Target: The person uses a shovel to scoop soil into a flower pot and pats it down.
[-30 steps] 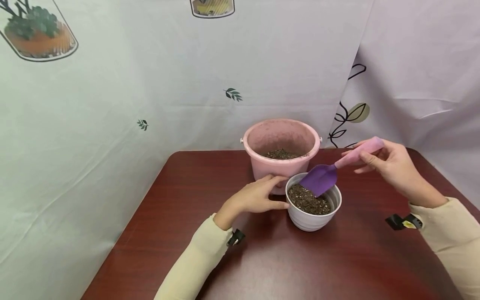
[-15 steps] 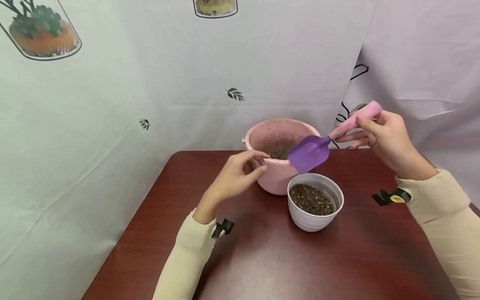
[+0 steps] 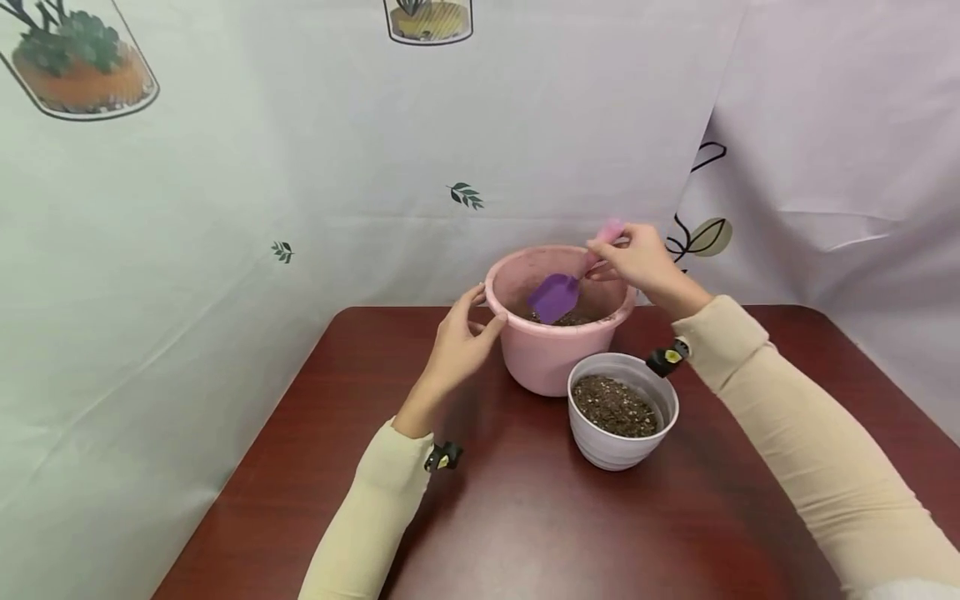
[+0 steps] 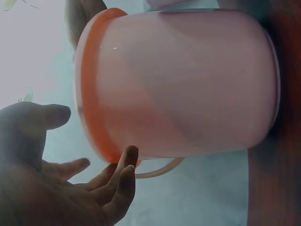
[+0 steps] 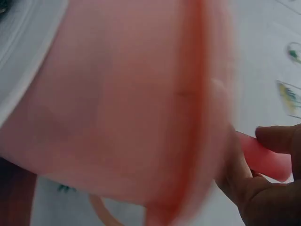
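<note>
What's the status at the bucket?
Right hand grips purple trowel, blade inside pink bucket. Left hand at bucket rim, contact unclear. White pot stands in front, apparently not in the way.

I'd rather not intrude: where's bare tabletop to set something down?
Bare tabletop lies left of the left sleeve, and between it and the right sleeve, in front of the white pot. Crowded: around the pink bucket, with left hand, right hand, scoop and pot.
</note>
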`<action>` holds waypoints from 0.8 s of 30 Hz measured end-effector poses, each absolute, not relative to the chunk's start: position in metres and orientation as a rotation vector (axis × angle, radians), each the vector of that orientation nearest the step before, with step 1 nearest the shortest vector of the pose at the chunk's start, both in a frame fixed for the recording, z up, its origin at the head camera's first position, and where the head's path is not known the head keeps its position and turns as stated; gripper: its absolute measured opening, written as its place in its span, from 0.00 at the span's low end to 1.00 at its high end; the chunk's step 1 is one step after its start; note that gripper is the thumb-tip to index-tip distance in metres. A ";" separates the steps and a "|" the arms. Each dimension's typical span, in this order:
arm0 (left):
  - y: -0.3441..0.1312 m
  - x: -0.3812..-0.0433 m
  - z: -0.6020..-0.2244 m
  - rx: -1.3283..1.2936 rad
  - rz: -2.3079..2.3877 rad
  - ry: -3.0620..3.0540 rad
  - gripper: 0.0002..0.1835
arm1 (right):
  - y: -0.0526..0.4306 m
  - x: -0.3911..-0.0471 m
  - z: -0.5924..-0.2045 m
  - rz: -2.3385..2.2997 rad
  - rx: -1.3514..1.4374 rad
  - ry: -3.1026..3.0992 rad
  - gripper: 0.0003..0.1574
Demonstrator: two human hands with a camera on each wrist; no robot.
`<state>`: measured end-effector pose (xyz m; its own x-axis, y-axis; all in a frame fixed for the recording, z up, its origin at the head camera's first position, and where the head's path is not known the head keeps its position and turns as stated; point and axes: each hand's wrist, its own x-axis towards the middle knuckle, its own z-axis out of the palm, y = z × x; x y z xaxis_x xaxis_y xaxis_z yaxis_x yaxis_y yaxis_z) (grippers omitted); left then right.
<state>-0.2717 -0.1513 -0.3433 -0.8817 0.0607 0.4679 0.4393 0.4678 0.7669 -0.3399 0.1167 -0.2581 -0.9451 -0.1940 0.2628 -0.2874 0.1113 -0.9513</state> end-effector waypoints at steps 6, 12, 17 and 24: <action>-0.145 -0.273 -0.346 -0.336 -1.458 -2.342 0.35 | 0.101 -0.358 -0.268 1.697 0.459 -2.504 0.15; -0.141 -0.272 -0.351 -0.293 -1.501 -2.342 0.36 | 0.086 -0.365 -0.273 1.302 0.476 -2.617 0.15; -0.141 -0.271 -0.353 -0.261 -1.501 -2.352 0.35 | 0.081 -0.367 -0.281 1.143 0.438 -2.748 0.17; -0.140 -0.274 -0.350 -0.288 -1.497 -2.374 0.36 | 0.079 -0.364 -0.282 0.999 0.520 -2.761 0.21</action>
